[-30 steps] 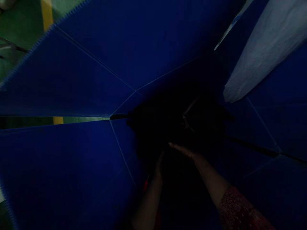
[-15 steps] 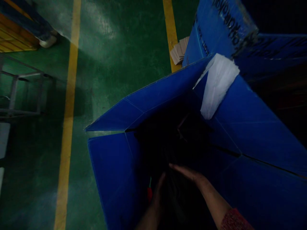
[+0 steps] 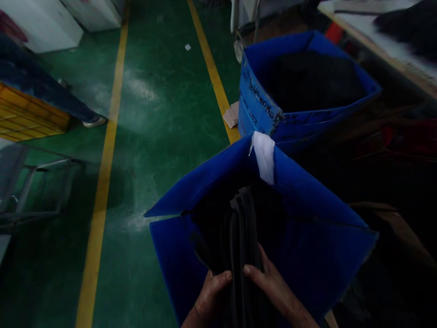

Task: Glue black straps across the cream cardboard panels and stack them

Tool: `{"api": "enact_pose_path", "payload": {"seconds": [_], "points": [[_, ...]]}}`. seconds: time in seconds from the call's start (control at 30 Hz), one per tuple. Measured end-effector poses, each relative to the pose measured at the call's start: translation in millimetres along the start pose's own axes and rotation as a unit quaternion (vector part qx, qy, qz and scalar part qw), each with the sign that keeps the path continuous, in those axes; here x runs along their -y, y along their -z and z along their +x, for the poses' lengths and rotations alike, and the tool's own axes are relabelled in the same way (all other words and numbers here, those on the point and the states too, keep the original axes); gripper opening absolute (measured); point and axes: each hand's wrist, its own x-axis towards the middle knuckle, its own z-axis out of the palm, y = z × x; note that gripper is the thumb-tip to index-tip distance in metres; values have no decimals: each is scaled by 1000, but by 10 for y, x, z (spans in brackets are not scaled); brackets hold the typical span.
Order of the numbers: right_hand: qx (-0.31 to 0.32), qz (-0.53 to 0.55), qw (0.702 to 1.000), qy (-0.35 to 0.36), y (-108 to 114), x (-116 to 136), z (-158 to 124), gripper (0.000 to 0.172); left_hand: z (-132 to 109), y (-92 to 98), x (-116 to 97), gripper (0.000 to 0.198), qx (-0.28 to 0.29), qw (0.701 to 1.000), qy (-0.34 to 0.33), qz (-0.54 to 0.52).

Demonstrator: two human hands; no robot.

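Note:
Between my two hands is a stack of dark folded cloth pieces (image 3: 243, 228), held on edge over the blue box (image 3: 324, 255). My left hand (image 3: 213, 291) grips the stack from its left side, thumb on top. From the right side my right hand (image 3: 268, 278) closes on the same stack, its thumb over the near edge. A white cloth strip (image 3: 264, 157) hangs over the box's far corner. The inside of the box is dark, and what lies at its bottom is hard to make out.
Beyond stands a second blue box (image 3: 259, 100) filled with dark cloth. A table (image 3: 385, 45) is at the upper right. On the left are a metal frame stool (image 3: 30, 182), a yellow crate (image 3: 34, 114) and a person's leg (image 3: 51, 86). Brown cardboard pieces (image 3: 232, 115) lie by the yellow floor line.
My hands have come up from deep inside the box, now with the dark cloth stack plainly visible between them. The view has lifted, showing more of the second box and the table.

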Motion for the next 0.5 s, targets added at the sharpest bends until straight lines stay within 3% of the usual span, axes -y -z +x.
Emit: {"api": "enact_pose_path", "payload": {"seconds": [0.13,0.23,0.37,0.5], "points": [[-30,65,994,88,-31,133,-263,76,-205,-401,-310,68,42,998,-33,46],[-68,105,984,131,-95,198,-499,77,-378,-659,-469,78,82,991,-31,105],[-126,169,961,182,-295,245,-894,85,-683,-844,-595,84,127,970,-46,203],[-187,215,932,222,-563,279,-1324,82,-1030,-954,-662,86,120,921,-105,355]]}}
